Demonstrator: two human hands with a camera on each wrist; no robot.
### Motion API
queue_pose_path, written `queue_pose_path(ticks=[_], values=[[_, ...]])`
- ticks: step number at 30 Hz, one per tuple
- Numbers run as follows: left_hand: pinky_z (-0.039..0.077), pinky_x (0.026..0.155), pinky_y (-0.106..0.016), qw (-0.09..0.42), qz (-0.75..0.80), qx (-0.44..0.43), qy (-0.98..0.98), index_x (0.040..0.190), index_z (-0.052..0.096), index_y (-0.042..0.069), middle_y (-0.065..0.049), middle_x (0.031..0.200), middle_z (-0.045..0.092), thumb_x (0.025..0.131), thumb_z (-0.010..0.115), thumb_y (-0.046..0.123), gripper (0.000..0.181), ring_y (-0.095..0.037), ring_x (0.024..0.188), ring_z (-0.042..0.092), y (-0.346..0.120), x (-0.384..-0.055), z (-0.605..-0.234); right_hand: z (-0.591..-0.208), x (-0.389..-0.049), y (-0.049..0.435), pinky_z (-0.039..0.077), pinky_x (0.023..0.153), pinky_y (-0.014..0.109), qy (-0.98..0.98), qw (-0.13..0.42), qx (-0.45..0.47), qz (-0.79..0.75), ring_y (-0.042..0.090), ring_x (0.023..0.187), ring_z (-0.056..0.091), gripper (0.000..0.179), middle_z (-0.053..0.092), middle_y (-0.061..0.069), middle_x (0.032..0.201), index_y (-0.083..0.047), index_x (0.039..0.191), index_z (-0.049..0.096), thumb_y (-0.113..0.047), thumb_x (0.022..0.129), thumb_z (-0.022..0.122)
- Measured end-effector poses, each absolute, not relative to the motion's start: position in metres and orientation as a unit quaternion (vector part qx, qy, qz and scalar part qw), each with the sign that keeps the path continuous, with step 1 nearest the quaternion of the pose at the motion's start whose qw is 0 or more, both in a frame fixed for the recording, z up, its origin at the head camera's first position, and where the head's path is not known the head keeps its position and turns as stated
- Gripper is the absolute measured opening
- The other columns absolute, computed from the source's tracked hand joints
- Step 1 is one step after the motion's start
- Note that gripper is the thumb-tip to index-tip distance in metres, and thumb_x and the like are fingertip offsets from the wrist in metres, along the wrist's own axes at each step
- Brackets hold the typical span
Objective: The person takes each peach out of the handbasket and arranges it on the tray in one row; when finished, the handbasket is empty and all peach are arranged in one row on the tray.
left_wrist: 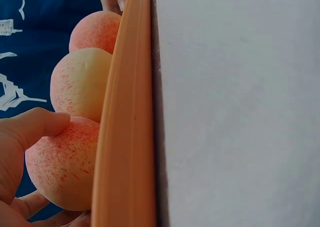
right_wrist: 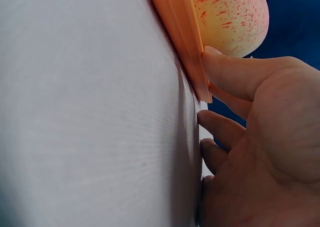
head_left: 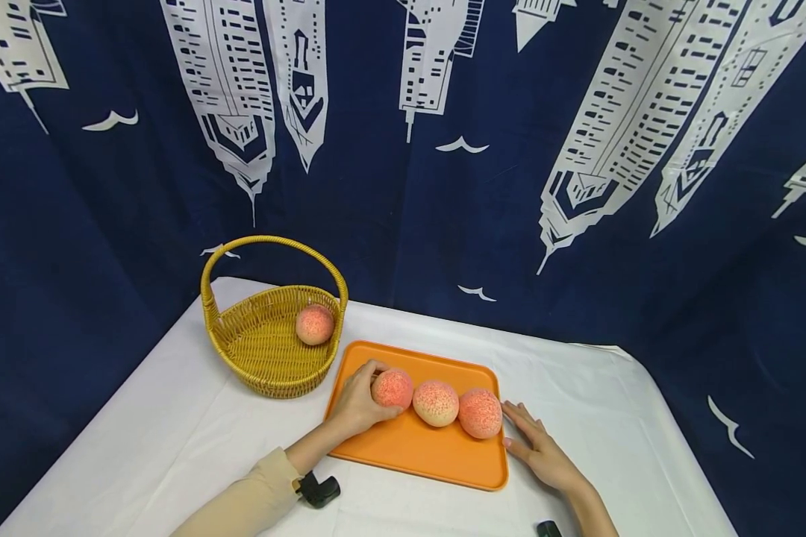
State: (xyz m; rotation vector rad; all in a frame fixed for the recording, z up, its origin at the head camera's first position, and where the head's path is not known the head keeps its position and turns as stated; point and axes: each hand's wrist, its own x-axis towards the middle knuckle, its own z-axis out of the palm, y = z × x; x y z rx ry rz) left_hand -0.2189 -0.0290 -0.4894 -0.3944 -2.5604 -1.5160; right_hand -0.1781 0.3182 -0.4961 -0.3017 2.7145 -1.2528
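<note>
Three pink-and-cream peaches lie in a row on an orange tray [head_left: 416, 453]. Around the left peach [head_left: 393, 389], the thumb and fingers of my left hand [head_left: 356, 404] are curled, its thumb over the near side in the left wrist view. The middle peach [head_left: 436, 403] and the right peach [head_left: 480, 413] sit close beside it. My right hand [head_left: 545, 453] rests at the tray's right edge with extended fingers, the thumb and a fingertip against the rim in the right wrist view. It holds no peach.
A yellow wicker basket [head_left: 274, 386] with a tall handle stands behind and left of the tray, one peach [head_left: 315, 325] inside at its right. White cloth [head_left: 578, 388] covers the table. A dark blue curtain [head_left: 376, 224] with white building prints hangs behind.
</note>
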Motion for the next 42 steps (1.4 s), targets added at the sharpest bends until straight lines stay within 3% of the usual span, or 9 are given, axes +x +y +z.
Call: queue_pose_path(ticks=[19,23,29,32,35,42], values=[[0.047,0.093,-0.05,0.065,-0.512,-0.135,-0.846,0.123,0.054,0.003,-0.016,0.118,0.057,0.064,0.091,0.019,0.071,-0.032,0.11,0.054,-0.034,-0.214,-0.483,-0.497,-0.178,0.317,-0.006,0.114,0.067,0.901,0.068,-0.104,-0.415,0.047,0.148,0.004,0.062,0.027,0.023,0.157,-0.009,0.148,0.043,-0.026,0.092,0.064],[0.048,0.094,-0.051,0.138,-0.52,-0.156,-0.829,0.121,0.058,0.002,-0.015,0.121,0.058,0.066,0.087,0.011,0.063,-0.037,0.111,0.056,-0.042,-0.208,-0.472,-0.496,-0.177,0.317,-0.005,0.114,0.067,0.901,0.068,-0.105,-0.415,0.048,0.148,0.004,0.062,0.027,0.024,0.157,-0.009,0.148,0.042,-0.026,0.093,0.064],[0.056,0.084,-0.046,0.275,-0.538,-0.191,-0.773,0.11,0.064,0.001,-0.016,0.111,0.063,0.069,0.08,0.003,0.044,-0.033,0.1,0.062,-0.072,-0.212,-0.448,-0.494,-0.177,0.317,-0.006,0.115,0.067,0.901,0.073,-0.099,-0.415,0.047,0.148,0.003,0.062,0.026,0.023,0.158,-0.008,0.148,0.042,-0.026,0.092,0.064],[0.056,0.08,-0.043,0.296,-0.54,-0.152,-0.773,0.108,0.065,-0.002,-0.016,0.106,0.063,0.07,0.081,0.003,0.041,-0.033,0.094,0.062,-0.095,-0.222,-0.439,-0.493,-0.178,0.317,-0.006,0.115,0.066,0.902,0.074,-0.097,-0.414,0.046,0.148,0.003,0.062,0.026,0.023,0.158,-0.008,0.148,0.042,-0.026,0.092,0.064],[0.054,0.082,-0.045,0.27,-0.546,-0.096,-0.787,0.111,0.064,-0.004,-0.018,0.107,0.059,0.071,0.081,0.003,0.044,-0.035,0.096,0.06,-0.118,-0.235,-0.434,-0.493,-0.177,0.317,-0.006,0.115,0.066,0.903,0.073,-0.096,-0.413,0.047,0.148,0.003,0.062,0.027,0.023,0.157,-0.008,0.148,0.042,-0.025,0.092,0.065],[0.044,0.097,-0.052,0.174,-0.535,-0.024,-0.827,0.13,0.055,0.001,-0.023,0.128,0.046,0.076,0.079,0.007,0.059,-0.04,0.12,0.046,-0.154,-0.27,-0.434,-0.493,-0.177,0.317,-0.006,0.115,0.066,0.902,0.072,-0.097,-0.414,0.046,0.148,0.003,0.062,0.026,0.023,0.158,-0.008,0.148,0.042,-0.025,0.092,0.064]])
